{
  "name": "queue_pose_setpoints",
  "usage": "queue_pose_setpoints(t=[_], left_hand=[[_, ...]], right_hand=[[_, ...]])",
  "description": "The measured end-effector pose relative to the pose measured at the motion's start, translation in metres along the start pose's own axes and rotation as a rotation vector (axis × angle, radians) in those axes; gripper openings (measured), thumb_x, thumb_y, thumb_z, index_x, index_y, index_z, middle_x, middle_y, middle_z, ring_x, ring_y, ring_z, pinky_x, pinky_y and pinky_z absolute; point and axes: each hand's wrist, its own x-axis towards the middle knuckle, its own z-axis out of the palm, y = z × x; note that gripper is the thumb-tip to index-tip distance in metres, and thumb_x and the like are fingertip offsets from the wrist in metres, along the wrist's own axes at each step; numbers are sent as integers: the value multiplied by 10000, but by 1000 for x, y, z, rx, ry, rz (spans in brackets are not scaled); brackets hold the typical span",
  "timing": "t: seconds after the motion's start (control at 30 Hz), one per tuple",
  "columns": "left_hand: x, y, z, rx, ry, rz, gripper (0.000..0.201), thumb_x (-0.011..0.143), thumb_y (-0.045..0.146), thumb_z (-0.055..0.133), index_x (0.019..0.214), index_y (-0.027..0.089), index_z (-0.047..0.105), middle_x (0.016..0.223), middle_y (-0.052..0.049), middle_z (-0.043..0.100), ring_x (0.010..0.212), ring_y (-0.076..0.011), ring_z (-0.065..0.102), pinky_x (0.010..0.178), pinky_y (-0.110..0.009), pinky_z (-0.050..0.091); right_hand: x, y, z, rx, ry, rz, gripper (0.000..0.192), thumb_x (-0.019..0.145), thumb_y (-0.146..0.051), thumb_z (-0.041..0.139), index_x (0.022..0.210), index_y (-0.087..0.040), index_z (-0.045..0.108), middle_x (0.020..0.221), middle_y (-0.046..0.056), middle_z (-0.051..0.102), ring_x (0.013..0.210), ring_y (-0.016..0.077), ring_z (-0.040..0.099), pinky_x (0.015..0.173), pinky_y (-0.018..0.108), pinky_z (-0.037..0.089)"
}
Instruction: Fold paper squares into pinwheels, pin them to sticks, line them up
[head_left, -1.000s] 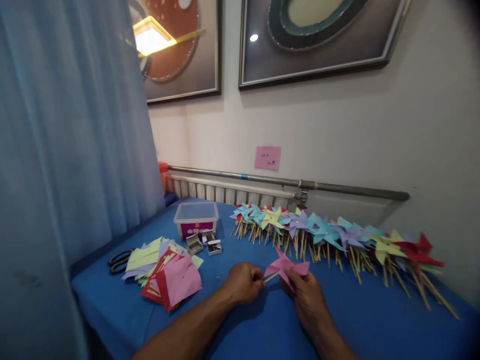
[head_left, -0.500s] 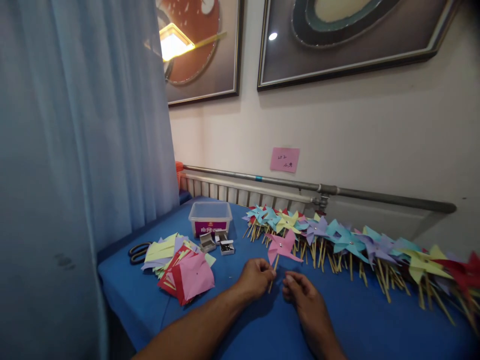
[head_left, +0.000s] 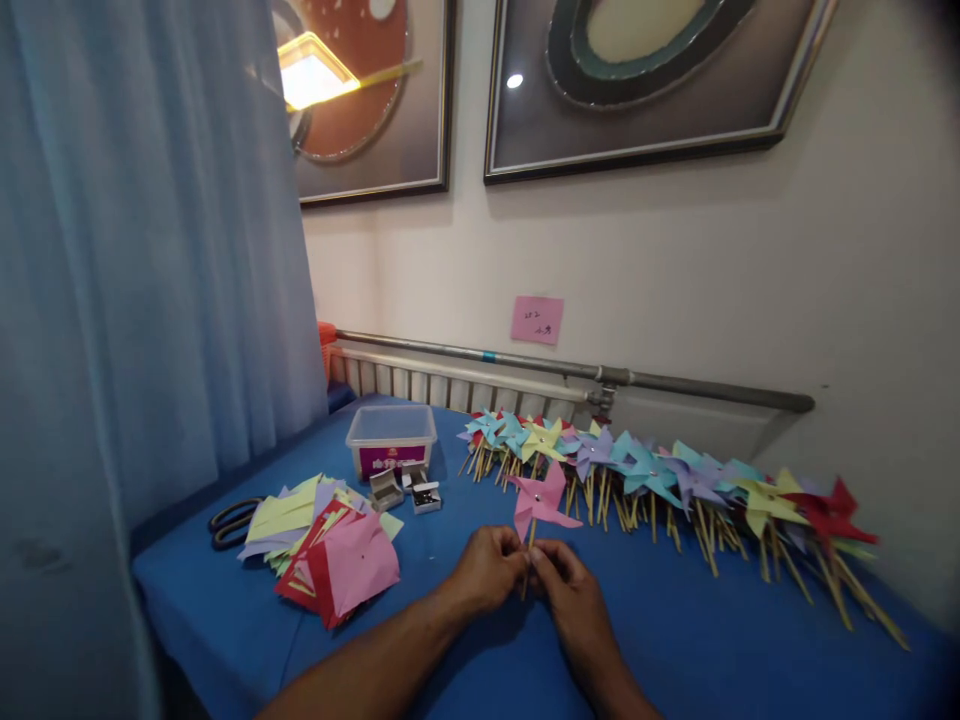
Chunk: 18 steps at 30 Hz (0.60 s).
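Observation:
A pink paper pinwheel [head_left: 541, 498] on a thin wooden stick stands upright above the blue cloth. My left hand [head_left: 491, 568] pinches its stick below the paper blades. Close against it, my right hand [head_left: 568, 585] has its thumb and fingertips closed on the same stick. The stick's lower end shows just under the fingers. Left of my hands lies a pile of cut paper squares [head_left: 363, 562] in pink, red, yellow and purple. Small open boxes [head_left: 427, 498] with tiny dark pieces sit behind the left hand.
Many finished pinwheels [head_left: 646, 470] lie in a long row along the wall side. A clear plastic tub [head_left: 391, 428] stands at the back, and black-handled scissors [head_left: 234, 524] lie by the paper. A blue curtain [head_left: 165, 250] hangs at left; a metal pipe [head_left: 540, 368] runs along the wall.
My right hand has moved left and closed on the stick beside my left hand. Half a second ago it was apart from the pinwheel. The view has shifted to the right.

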Motion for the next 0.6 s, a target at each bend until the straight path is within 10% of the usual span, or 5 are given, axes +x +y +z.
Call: queue_pose_setpoints(t=[0.33,0.6], left_hand=[[3,1,-16,71,185,41,271,805,402,628,654,200,532,464,51,525,427,-95,422,492,-228,295],[1,12,-18,117,200,57,219,807,340,615,660,198,536,458,57,525,437,-100,441,504,-221,325]], right_hand=[[-21,-29,-20,310,292,164,459,646,-640,778,781,-221,648,660,-17,617,535,137,541,533,269,445],[-147,-34,-80,-26,204,231,458,767,-664,698,907,-230,734,781,58,722,705,227,663,705,331,530]])
